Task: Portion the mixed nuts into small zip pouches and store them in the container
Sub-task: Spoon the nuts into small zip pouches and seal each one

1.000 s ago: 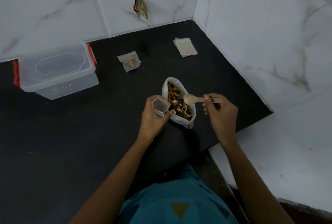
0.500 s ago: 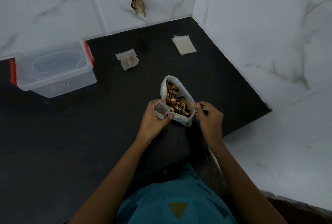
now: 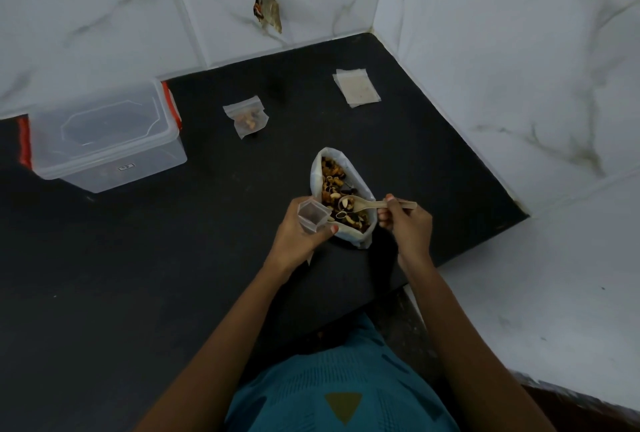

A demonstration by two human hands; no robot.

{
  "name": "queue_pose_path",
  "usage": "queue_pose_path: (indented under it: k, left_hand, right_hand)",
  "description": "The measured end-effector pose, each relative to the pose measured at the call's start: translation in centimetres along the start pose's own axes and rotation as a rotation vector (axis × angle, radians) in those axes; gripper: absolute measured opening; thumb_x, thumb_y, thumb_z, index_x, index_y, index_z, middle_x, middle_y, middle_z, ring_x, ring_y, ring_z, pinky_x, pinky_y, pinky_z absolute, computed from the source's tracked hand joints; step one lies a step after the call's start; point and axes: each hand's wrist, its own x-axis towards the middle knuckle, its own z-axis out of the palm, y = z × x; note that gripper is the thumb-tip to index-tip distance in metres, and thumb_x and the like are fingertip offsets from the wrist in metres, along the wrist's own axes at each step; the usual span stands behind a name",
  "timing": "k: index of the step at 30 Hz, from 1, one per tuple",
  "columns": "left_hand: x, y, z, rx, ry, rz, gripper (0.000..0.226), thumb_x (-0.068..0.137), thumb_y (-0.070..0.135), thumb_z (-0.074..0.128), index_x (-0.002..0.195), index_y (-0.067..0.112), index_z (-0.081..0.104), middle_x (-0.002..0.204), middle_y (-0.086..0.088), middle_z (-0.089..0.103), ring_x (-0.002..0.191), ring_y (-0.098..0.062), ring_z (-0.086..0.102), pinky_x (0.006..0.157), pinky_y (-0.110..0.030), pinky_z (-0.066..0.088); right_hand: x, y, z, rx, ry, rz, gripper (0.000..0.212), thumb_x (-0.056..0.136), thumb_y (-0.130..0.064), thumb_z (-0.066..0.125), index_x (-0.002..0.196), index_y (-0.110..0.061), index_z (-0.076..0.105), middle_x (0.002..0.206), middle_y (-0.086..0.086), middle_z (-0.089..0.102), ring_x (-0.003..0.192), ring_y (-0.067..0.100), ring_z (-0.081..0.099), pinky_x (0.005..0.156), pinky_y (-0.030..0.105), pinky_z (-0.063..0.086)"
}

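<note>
A white bag of mixed nuts [image 3: 341,189] stands open on the black counter [image 3: 173,275]. My left hand [image 3: 301,234] grips a small clear zip pouch [image 3: 313,215], held open just left of the bag. My right hand [image 3: 407,223] pinches the handle of a wooden spoon [image 3: 367,204], whose bowl lies over the nuts with some nuts in it. A filled zip pouch [image 3: 246,116] lies further back on the counter. The clear plastic container [image 3: 104,135] with red clips sits at the left, its lid on.
A stack of flat pouches [image 3: 356,87] lies near the back right corner. White marble walls [image 3: 519,50] close the counter at the back and right. A small brown object [image 3: 268,10] hangs on the back wall. The counter's front edge runs by my body.
The spoon dipped into the nuts half a second ago and has now come up with nuts in its bowl. My left hand keeps the open pouch beside the bag.
</note>
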Motion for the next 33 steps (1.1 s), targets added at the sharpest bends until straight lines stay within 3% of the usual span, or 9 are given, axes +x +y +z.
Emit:
queue_pose_path:
  k: [4, 7, 17, 19, 22, 24, 27, 30, 33]
  left_hand:
    - [0.0, -0.1, -0.2, 0.011, 0.018, 0.030, 0.059, 0.075, 0.014, 0.074, 0.123, 0.026, 0.041, 0.109, 0.018, 0.046, 0.100, 0.004, 0.047, 0.077, -0.009, 0.041]
    - [0.1, 0.0, -0.3, 0.048, 0.044, 0.063, 0.058, 0.074, 0.013, 0.075, 0.121, 0.024, 0.042, 0.111, 0.016, 0.046, 0.101, 0.003, 0.047, 0.075, -0.006, 0.041]
    - [0.6, 0.8, -0.1, 0.090, 0.110, 0.159, 0.060, 0.074, 0.009, 0.075, 0.116, 0.029, 0.039, 0.112, 0.017, 0.044, 0.102, 0.008, 0.046, 0.075, 0.001, 0.040]
    - [0.7, 0.9, 0.0, 0.083, 0.122, 0.174, 0.060, 0.073, 0.008, 0.075, 0.115, 0.030, 0.038, 0.118, 0.012, 0.046, 0.104, 0.002, 0.048, 0.079, -0.002, 0.041]
    - [0.8, 1.0, 0.1, 0.068, 0.133, 0.209, 0.062, 0.071, 0.009, 0.077, 0.116, 0.028, 0.039, 0.124, 0.004, 0.049, 0.116, -0.008, 0.048, 0.096, -0.023, 0.043]
    - [0.8, 1.0, 0.2, 0.057, 0.138, 0.233, 0.062, 0.070, 0.009, 0.077, 0.117, 0.026, 0.040, 0.121, 0.003, 0.051, 0.115, -0.010, 0.050, 0.097, -0.029, 0.045]
    - [0.6, 1.2, 0.2, 0.060, 0.157, 0.247, 0.060, 0.071, 0.008, 0.077, 0.116, 0.024, 0.041, 0.115, 0.007, 0.050, 0.109, -0.006, 0.052, 0.093, -0.019, 0.046]
    - [0.3, 1.4, 0.1, 0.048, 0.166, 0.258, 0.058, 0.071, 0.010, 0.077, 0.116, 0.021, 0.042, 0.113, 0.007, 0.050, 0.104, -0.002, 0.053, 0.086, -0.010, 0.045]
    - [0.1, 1.6, 0.1, 0.026, 0.161, 0.264, 0.055, 0.074, 0.014, 0.075, 0.119, 0.017, 0.044, 0.113, 0.010, 0.051, 0.105, 0.000, 0.052, 0.088, -0.017, 0.046]
  right_hand:
    - [0.3, -0.2, -0.4, 0.084, -0.015, 0.076, 0.010, 0.089, -0.015, 0.058, 0.086, -0.008, 0.065, 0.070, 0.002, 0.062, 0.063, 0.007, 0.058, 0.062, 0.020, 0.048]
    - [0.4, -0.5, -0.6, 0.102, -0.020, 0.086, 0.013, 0.090, -0.016, 0.058, 0.092, -0.006, 0.065, 0.071, 0.002, 0.062, 0.064, 0.007, 0.057, 0.061, 0.020, 0.048]
    - [-3.0, -4.9, -0.7, 0.200, -0.174, 0.014, 0.010, 0.089, -0.016, 0.057, 0.083, -0.014, 0.064, 0.069, 0.000, 0.063, 0.061, 0.004, 0.058, 0.063, 0.019, 0.049]
    - [-3.9, -5.5, -0.4, 0.182, -0.216, -0.045, 0.012, 0.089, -0.016, 0.057, 0.080, -0.015, 0.064, 0.066, -0.001, 0.062, 0.060, 0.004, 0.058, 0.062, 0.020, 0.050]
    - [-5.0, -5.7, 0.4, 0.105, -0.240, -0.133, 0.011, 0.089, -0.016, 0.057, 0.081, -0.014, 0.065, 0.066, 0.000, 0.063, 0.059, 0.004, 0.058, 0.059, 0.018, 0.050]
    - [-5.5, -5.4, 0.9, 0.021, -0.228, -0.231, 0.009, 0.089, -0.015, 0.058, 0.082, -0.014, 0.064, 0.065, -0.001, 0.063, 0.056, 0.002, 0.058, 0.056, 0.015, 0.049]
    - [-6.0, -4.8, 1.5, -0.107, -0.206, -0.428, 0.007, 0.088, -0.012, 0.059, 0.084, -0.014, 0.064, 0.065, -0.006, 0.062, 0.055, -0.004, 0.058, 0.057, 0.010, 0.048]
    - [-6.5, -4.3, 1.8, -0.248, -0.261, -0.662, 0.011, 0.087, -0.009, 0.060, 0.095, -0.005, 0.066, 0.076, -0.016, 0.061, 0.069, -0.011, 0.060, 0.066, 0.007, 0.048]
    - [-6.8, -3.8, 2.1, -0.381, -0.341, -0.916, 0.024, 0.084, -0.019, 0.059, 0.097, -0.001, 0.067, 0.086, -0.001, 0.067, 0.085, -0.004, 0.059, 0.075, 0.007, 0.048]
